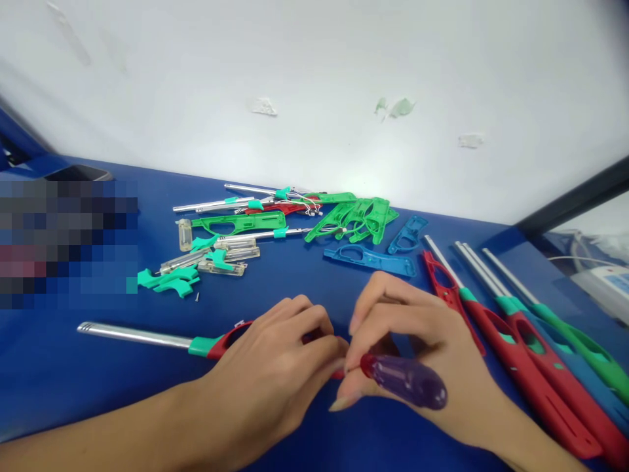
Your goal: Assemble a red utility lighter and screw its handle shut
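My left hand [272, 364] is closed over the red handle of a long-nosed gas lighter [204, 346], which lies across the blue table with its silver tube pointing left. Most of that handle is hidden under my fingers. A screwdriver [405, 380] with a purple, red-collared handle is in my right hand [422, 328], whose thumb and fingertips pinch near the collar. The screwdriver's tip is hidden where my two hands meet at the lighter's handle end. Just beyond, blue handle halves [371, 259] rest on the table.
Green handle shells [366, 219], silver tubes with wires [213, 204], clear fuel tanks [223, 267], teal triggers [171, 280] and a small screw [197, 297] lie farther back. Several lighters [535, 380] line the right side. A white wall [314, 144] rises behind the table.
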A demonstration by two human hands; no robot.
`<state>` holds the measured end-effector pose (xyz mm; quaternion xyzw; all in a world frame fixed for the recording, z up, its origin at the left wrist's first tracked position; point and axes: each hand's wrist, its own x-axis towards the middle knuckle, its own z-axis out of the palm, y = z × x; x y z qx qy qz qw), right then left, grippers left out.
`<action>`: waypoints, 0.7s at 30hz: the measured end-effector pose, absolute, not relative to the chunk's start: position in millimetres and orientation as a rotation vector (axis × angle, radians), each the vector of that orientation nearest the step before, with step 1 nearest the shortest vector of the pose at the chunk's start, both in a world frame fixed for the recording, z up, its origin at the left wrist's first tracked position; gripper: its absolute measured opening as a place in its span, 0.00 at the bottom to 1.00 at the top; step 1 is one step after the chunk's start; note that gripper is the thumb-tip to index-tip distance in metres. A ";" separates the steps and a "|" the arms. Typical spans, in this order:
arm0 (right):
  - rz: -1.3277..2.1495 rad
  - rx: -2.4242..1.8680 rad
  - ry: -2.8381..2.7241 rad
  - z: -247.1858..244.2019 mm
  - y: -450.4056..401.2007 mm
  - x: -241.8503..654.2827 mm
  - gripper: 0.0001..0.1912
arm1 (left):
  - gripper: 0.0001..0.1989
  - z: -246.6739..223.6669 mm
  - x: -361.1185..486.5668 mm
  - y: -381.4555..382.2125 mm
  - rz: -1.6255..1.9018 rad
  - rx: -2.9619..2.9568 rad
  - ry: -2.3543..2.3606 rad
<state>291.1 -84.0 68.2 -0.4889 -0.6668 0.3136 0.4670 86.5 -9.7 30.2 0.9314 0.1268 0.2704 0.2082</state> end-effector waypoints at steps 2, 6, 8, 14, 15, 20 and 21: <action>0.890 -1.134 -1.647 72.3 -84.1 292.1 0.17 | 0.17 29.5 86.0 -10.8 0.752 2.603 0.376; 0.974 -1.022 -1.675 77.0 -83.9 296.8 0.13 | 0.18 28.0 85.4 -13.9 0.759 2.616 0.394; 0.930 -1.041 -1.672 76.5 -83.1 298.8 0.08 | 0.19 28.3 85.6 -14.6 0.754 2.619 0.374; 1.000 -1.075 -1.380 77.5 -80.6 290.1 0.20 | 0.12 30.9 88.9 -12.9 0.702 2.581 0.409; 1.003 -1.084 -1.332 77.7 -80.7 287.8 0.24 | 0.12 30.5 89.5 -12.5 0.696 2.578 0.419; 1.047 -1.071 -1.345 71.1 -85.9 290.2 0.23 | 0.16 28.0 90.4 -12.9 0.696 2.593 0.407; 1.052 -1.073 -1.382 69.5 -87.6 293.3 0.21 | 0.16 28.1 90.2 -13.2 0.691 2.597 0.409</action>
